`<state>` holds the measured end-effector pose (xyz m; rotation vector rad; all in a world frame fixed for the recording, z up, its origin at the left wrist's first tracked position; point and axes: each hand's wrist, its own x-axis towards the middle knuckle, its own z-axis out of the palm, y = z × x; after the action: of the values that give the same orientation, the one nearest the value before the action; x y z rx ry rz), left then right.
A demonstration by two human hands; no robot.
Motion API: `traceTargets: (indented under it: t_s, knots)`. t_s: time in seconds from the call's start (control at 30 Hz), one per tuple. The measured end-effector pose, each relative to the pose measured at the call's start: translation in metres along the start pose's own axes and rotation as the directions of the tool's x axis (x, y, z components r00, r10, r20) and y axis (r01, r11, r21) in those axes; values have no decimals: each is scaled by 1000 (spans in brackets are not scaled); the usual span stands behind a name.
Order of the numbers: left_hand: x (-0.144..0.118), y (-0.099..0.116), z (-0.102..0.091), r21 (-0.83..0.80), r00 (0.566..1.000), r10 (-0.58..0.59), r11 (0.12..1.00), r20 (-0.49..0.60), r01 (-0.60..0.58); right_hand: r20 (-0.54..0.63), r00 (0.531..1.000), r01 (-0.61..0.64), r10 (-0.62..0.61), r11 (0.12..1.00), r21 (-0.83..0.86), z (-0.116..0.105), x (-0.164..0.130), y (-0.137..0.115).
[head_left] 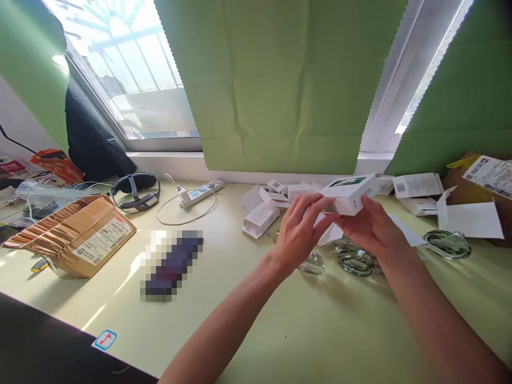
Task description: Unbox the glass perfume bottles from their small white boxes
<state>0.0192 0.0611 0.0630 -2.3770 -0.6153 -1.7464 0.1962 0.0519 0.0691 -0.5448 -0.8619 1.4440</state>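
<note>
Holding a small white box [352, 193] up over the desk [256, 330], between both hands. Left hand [298, 226] pinching the barcode end with its fingertips [326, 201], right hand [370, 224] cupping the far end from below; both clamped on the same box, neither gripping it hard.

Risking a drop, probably: only fingertips pressing on smooth card, so a slip while turning or prying the end flap could be letting the box fall. Lying straight below, the glass pieces [356, 262], which would likely be taking the hit, or getting knocked by a forearm sweeping low. Possibly spilling the contents too, if the flap is giving way while the box is tilting. Also sitting just beside the left wrist, a few tiny gold-coloured bits [275, 236], easily brushed off and lost.

Counting what is showing:
- one white box in the hands;
- about eight more white boxes [262, 217] scattered near the window sill, some opened, exact number hard to tell;
- at least four glass pieces, one of them [447, 244] lying apart at the right;
- one torn cardboard parcel [80, 234] at the left;
- one power strip [200, 194] with cable;
- one black headset [136, 192].
</note>
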Motion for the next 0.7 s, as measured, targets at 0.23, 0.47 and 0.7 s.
traceTargets:
  t_s: [0.23, 0.47, 0.7]
  knots:
    - [6, -4, -2, -4, 997, -58, 998, 46, 59, 29, 1000, 14, -13, 999, -34, -3, 0, -7]
    - [3, 0, -4, -64, 995, -30, 998, -91, 25, -78, 993, 96, -93, 995, 32, 31, -7, -8]
    - [16, -2, -24, -83, 904, -267, 947, 334, 310, -315, 839, 171, -444, 764, -622, -13, 7, -44]
